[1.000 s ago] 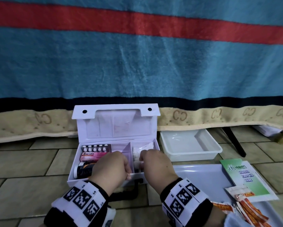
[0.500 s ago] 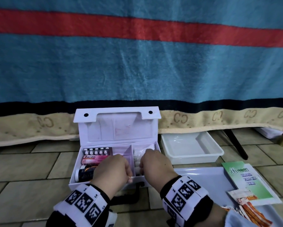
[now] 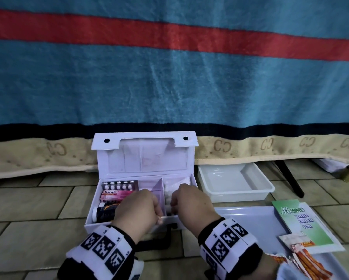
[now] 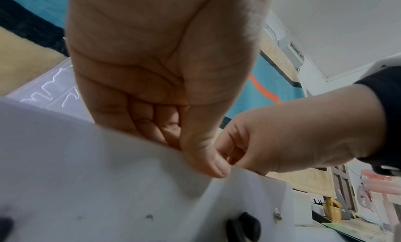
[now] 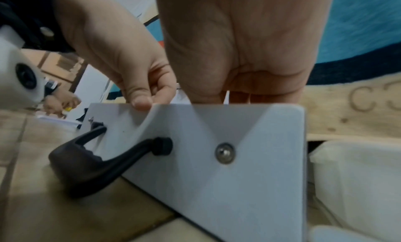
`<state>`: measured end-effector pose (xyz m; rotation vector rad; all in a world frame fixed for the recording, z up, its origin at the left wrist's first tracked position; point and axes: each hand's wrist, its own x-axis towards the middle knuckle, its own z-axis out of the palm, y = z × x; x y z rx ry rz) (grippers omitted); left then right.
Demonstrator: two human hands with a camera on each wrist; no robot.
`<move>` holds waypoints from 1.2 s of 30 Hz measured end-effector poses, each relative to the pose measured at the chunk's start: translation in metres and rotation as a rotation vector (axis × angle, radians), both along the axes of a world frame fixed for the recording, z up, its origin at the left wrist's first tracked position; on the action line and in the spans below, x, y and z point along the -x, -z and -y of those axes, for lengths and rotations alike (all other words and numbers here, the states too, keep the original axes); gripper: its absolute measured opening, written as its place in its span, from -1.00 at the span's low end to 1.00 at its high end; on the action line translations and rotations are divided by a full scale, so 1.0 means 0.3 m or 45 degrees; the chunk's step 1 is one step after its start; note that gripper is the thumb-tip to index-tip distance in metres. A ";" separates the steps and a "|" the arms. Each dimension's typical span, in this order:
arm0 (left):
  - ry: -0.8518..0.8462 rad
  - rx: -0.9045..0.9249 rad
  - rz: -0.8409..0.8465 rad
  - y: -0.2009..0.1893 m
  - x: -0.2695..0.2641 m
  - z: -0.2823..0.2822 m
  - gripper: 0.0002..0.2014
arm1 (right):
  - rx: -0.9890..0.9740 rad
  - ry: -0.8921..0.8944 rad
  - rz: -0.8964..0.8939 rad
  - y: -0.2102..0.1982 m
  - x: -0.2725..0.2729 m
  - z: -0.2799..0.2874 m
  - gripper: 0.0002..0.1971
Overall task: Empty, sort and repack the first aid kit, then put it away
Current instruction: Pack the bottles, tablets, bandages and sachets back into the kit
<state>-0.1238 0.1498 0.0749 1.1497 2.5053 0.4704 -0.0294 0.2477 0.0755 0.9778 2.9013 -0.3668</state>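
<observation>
We've got both hands over the open first aid kit (image 3: 141, 168): left hand (image 3: 138, 209) pinches its front wall, right hand (image 3: 191, 205) curled inside, grip unclear

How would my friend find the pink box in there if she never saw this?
Look for the open white plastic first aid case standing on the tiled floor. Its left compartment holds three things in a row. The flat pink cardboard box labelled Bacidin lies in the middle, between the silver strip of white pills and the dark bottle with a white cap.
</observation>
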 end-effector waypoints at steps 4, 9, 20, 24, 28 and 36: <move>-0.029 -0.019 0.022 0.008 0.004 -0.002 -0.70 | 0.021 -0.012 -0.047 -0.011 -0.033 0.002 -0.71; -0.014 0.033 0.014 0.005 0.008 -0.001 -0.68 | -0.038 -0.056 -0.216 -0.030 -0.083 -0.003 -0.55; 0.333 -0.210 -0.341 -0.056 -0.247 -0.102 -0.82 | 0.002 0.730 -0.381 -0.041 -0.599 -0.258 -0.76; 0.524 -0.328 -0.210 -0.031 -0.371 -0.179 -0.59 | -0.044 1.000 -0.109 0.017 -0.814 -0.403 -0.66; 0.652 -0.292 -0.194 -0.002 -0.463 -0.230 -0.48 | 0.049 1.087 0.019 0.050 -0.897 -0.488 -0.53; 0.668 -0.220 -0.217 0.022 -0.511 -0.292 -0.49 | 0.157 0.948 0.172 0.052 -0.880 -0.587 -0.58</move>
